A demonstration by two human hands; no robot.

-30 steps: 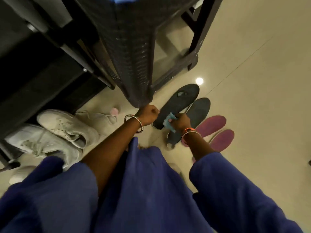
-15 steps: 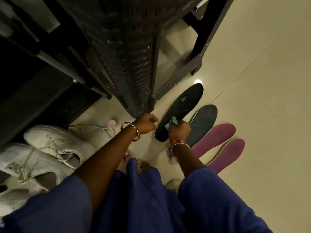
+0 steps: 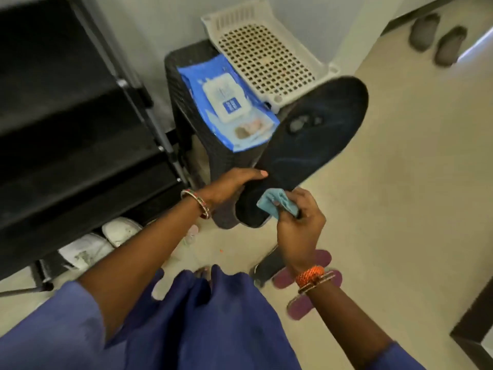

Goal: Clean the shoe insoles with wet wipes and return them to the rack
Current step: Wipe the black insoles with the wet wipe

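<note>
A long black insole (image 3: 312, 145) is held up off the floor, its toe end pointing up and to the right. My left hand (image 3: 232, 184) grips its left edge near the heel. My right hand (image 3: 296, 222) pinches a light blue wet wipe (image 3: 276, 204) against the heel end. A blue wet wipes pack (image 3: 226, 102) lies on top of a dark woven stool (image 3: 194, 129). On the floor under my right wrist lie another dark insole (image 3: 266, 271) and two purple insoles (image 3: 301, 303), partly hidden. The black shoe rack (image 3: 72, 129) fills the left.
A white perforated basket (image 3: 264, 57) leans on the stool against the wall. White sneakers (image 3: 104, 241) sit under the rack at lower left. A pair of grey slippers (image 3: 437, 41) lies at the far upper right. A dark frame edge (image 3: 474, 321) stands at lower right.
The black insole has come up off the floor into both hands. My view has lifted, so the stool top, wipes pack and basket now show.
</note>
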